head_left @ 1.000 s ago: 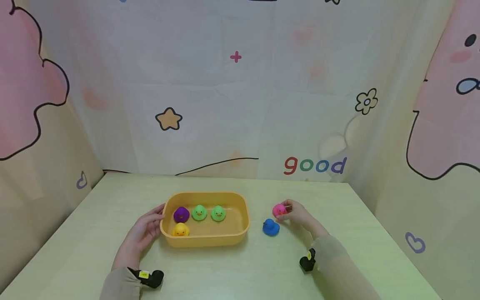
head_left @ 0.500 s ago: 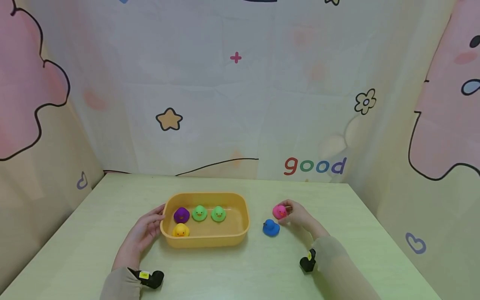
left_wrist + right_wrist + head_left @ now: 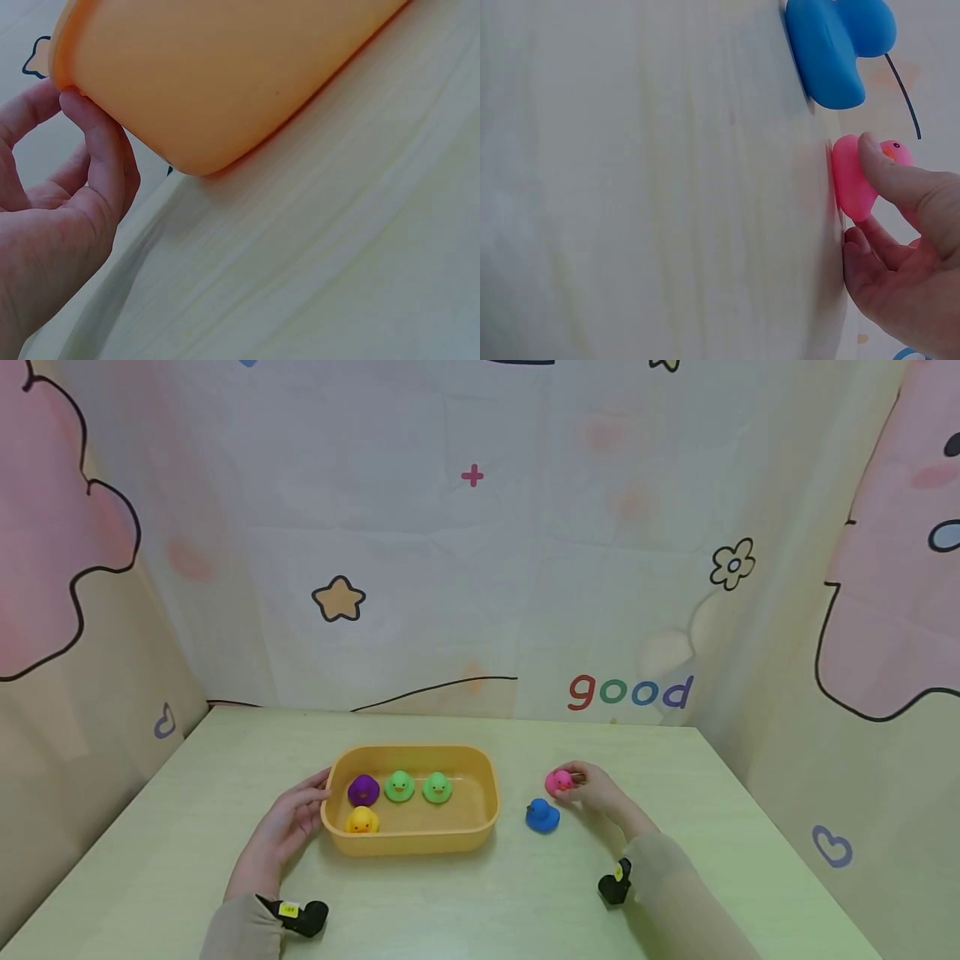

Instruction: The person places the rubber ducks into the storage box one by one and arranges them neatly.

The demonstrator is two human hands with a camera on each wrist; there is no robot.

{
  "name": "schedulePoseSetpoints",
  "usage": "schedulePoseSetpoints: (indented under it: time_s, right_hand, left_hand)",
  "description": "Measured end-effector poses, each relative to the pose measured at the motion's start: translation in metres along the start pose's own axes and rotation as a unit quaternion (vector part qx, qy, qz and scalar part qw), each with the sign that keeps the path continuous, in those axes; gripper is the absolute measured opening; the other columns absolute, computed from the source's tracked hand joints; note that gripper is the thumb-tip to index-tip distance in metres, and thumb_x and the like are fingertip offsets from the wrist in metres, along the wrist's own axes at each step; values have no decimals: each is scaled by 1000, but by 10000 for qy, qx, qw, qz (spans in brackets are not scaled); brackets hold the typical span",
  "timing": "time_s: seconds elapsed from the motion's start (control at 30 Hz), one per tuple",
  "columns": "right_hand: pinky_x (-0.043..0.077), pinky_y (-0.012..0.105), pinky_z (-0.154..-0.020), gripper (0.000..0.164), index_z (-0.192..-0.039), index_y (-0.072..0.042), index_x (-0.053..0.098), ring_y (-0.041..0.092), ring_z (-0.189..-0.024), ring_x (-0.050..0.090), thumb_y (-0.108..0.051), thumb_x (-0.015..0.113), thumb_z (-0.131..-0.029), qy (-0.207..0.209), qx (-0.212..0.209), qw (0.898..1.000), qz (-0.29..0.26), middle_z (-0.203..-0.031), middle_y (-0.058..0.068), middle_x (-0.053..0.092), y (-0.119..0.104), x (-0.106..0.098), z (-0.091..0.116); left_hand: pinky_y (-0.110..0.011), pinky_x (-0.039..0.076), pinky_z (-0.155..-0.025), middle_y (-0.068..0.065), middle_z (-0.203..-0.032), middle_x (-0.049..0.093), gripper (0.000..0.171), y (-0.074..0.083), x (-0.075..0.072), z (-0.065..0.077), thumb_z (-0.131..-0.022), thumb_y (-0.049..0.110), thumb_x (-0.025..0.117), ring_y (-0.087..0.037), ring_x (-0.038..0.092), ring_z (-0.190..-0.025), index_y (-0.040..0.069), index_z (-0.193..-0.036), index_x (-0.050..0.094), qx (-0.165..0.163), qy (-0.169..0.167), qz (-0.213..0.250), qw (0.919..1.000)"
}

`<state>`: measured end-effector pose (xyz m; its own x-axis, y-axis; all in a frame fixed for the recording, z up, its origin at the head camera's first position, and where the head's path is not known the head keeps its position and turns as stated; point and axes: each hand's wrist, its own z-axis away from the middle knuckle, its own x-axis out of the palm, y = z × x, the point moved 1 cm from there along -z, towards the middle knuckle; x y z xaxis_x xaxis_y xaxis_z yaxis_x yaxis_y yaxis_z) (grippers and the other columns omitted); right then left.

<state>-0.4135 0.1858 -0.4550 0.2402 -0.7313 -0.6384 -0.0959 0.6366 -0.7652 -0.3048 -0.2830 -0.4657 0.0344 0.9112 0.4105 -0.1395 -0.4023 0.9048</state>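
On the table (image 3: 570,893), I had the right hand (image 3: 600,789) pinching the pink duck (image 3: 555,782), with the tray (image 3: 408,843) lengthwise to its left, left hand (image 3: 294,818) gripping the far end.

The backdrop (image 3: 420,535) bears "good" (image 3: 630,692) and a plus sign (image 3: 472,476); yellow wrist labels (image 3: 288,910) are illegible.

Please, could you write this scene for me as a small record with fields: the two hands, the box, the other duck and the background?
Left hand: pinches the rim of the box
Right hand: holds the pink duck
In box: purple duck, two green ducks, yellow duck
On table: blue duck, beside the pink duck
Background: printed sheet with the word "good"
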Motion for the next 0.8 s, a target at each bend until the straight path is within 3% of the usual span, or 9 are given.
schedulePoseSetpoints:
  time_s: [0.47, 0.6, 0.8]
  right_hand:
    - [39, 57, -107, 44, -130, 0, 55, 39, -122, 49, -12, 68, -90, 92, 14, 9995, -294, -129, 20, 57, -10, -5, 7]
    - [43, 54, -105, 47, -134, 2, 51, 42, -125, 47, -9, 65, -91, 80, -28, 9988, -473, -137, 25, 51, -15, -10, 9]
    - [47, 47, -104, 54, -141, -1, 44, 42, -131, 40, -15, 65, -93, 144, 346, 9955, -867, -145, 26, 41, -19, -16, 10]
  left_hand:
    - [-17, 53, -88, 15, -109, 63, 64, 0, -3, -1, -100, 2, 42, -2, 63, -98, -2, -155, 9, -39, -56, 130, 9999]
    - [-17, 53, -87, 15, -109, 64, 66, 0, -3, 0, -99, 1, 42, -2, 64, -97, -2, -155, 8, -61, -100, 216, 9997]
    - [-17, 53, -87, 16, -109, 64, 67, 1, -3, 1, -99, 2, 44, -2, 64, -99, -1, -155, 8, -70, -116, 182, 9997]
